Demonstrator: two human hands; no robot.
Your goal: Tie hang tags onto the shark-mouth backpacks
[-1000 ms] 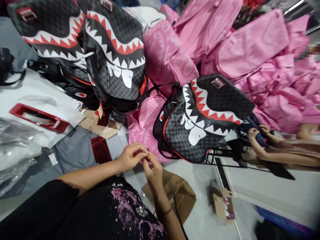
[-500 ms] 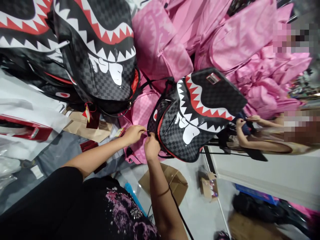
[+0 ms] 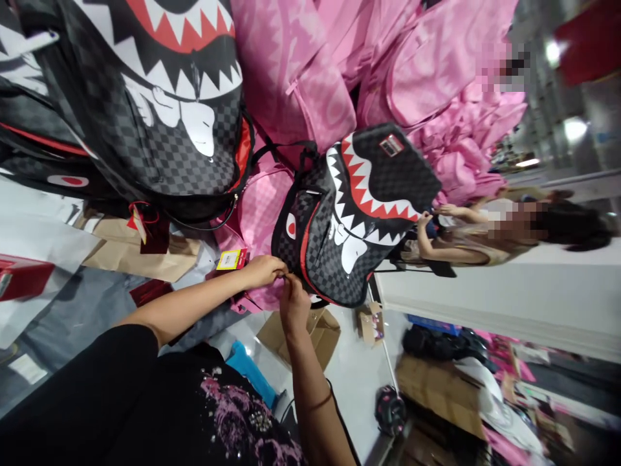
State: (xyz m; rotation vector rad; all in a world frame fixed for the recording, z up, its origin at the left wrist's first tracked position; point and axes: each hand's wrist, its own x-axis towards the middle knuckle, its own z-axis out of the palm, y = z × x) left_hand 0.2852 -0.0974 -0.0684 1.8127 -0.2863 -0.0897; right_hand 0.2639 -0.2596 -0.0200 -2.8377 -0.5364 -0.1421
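In the middle of the view, my left hand [image 3: 264,270] and my right hand [image 3: 295,301] meet with fingertips pinched together. What they pinch is too small to make out. It lies against the lower left edge of a black checkered backpack [image 3: 320,252] with a shark-teeth print and a white cartoon figure. Behind my fingers is a pink checkered backpack [image 3: 262,200]. Just above my left wrist lies a yellow and red tag [image 3: 231,260]. A larger black checkered backpack [image 3: 169,142] with the same print fills the upper left.
Several pink backpacks [image 3: 295,58] crowd the top. At right, another person [image 3: 470,236] holds something dark close to the black backpack. An open cardboard box [image 3: 320,336] stands on the floor below, and brown paper [image 3: 145,255] lies at left. More boxed goods [image 3: 441,395] are at lower right.
The view has swung, so the backpacks and the other person sit further left in the picture. The yellow tag shows more fully. Both hands stay pinched together at the backpack's edge.
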